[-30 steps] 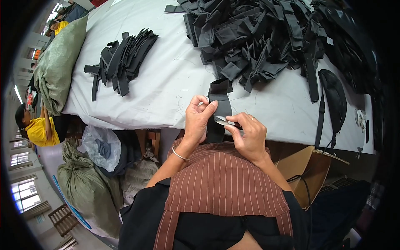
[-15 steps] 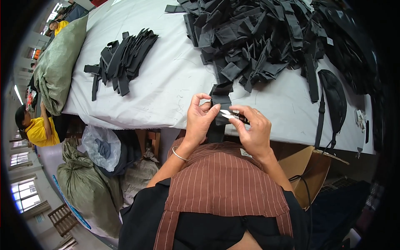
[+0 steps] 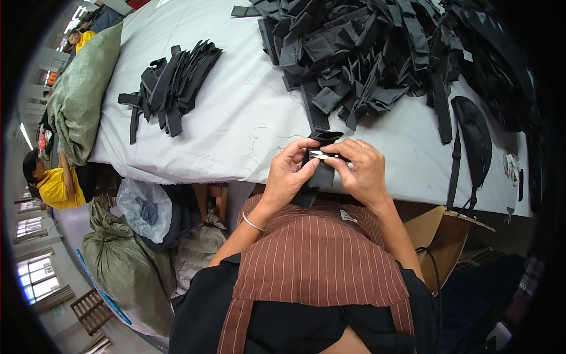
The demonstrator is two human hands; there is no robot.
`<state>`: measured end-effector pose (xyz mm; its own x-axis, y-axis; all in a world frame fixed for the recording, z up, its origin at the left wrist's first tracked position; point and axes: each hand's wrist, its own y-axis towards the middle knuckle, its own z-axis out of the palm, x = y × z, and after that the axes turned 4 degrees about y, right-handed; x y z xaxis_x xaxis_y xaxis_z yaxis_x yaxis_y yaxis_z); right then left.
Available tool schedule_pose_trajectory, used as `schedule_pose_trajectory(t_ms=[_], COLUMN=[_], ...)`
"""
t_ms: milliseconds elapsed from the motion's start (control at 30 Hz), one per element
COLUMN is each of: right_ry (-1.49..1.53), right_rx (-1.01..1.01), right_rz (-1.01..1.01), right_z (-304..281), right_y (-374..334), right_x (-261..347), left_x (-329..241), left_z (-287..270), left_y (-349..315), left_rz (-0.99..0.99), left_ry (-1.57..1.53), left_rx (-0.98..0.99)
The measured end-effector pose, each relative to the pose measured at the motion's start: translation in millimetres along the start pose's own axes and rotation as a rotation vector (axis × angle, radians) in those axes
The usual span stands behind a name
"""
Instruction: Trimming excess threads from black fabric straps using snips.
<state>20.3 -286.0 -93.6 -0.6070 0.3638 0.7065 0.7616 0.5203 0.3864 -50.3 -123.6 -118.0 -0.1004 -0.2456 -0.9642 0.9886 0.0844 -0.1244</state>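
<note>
At the table's near edge, my left hand [image 3: 287,177] is closed, pinching a black fabric strip [image 3: 321,176] between thumb and fingers. The strip runs from near the big pile down over the edge toward my apron. My right hand [image 3: 364,177] is closed around small thread snips [image 3: 319,155], whose pale blades point left across the strip, close to my left fingertips. The handles are mostly covered by my right fingers. Beyond my hands lies a large heap of black fabric strips [image 3: 348,65]. A smaller bundle of black strips [image 3: 177,82] rests farther left.
White cloth covers the table [image 3: 236,130], with loose threads on it. On the right lie a black strapped pouch [image 3: 471,141] and black plastic [image 3: 501,76]. An open cardboard box [image 3: 421,236] stands below. Stuffed sacks [image 3: 127,259] sit at lower left; a person in yellow [image 3: 56,186] is beyond.
The snips have moved left, and their blades now lie over the strip by my left fingers. My hands have come closer together. The strip's upper part has shifted and folded.
</note>
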Motion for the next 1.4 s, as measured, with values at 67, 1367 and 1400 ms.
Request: schedule_pose_trajectory(t_ms=[67, 1367, 1400], right_ry=[-0.003, 0.186, 0.174], right_rx=[0.008, 0.003, -0.01], right_rz=[-0.015, 0.283, 0.281], right_z=[-2.0, -9.5, -9.3], right_y=[2.0, -20.7, -21.2], right_x=[-0.2, 9.3, 9.3], left_x=[1.0, -6.1, -6.9], left_z=[-0.1, -2.3, -1.8], left_y=[-0.2, -6.9, -6.8], left_rz=[-0.007, -0.089, -0.095], left_ry=[-0.004, -0.038, -0.051], left_rx=[-0.002, -0.053, -0.054])
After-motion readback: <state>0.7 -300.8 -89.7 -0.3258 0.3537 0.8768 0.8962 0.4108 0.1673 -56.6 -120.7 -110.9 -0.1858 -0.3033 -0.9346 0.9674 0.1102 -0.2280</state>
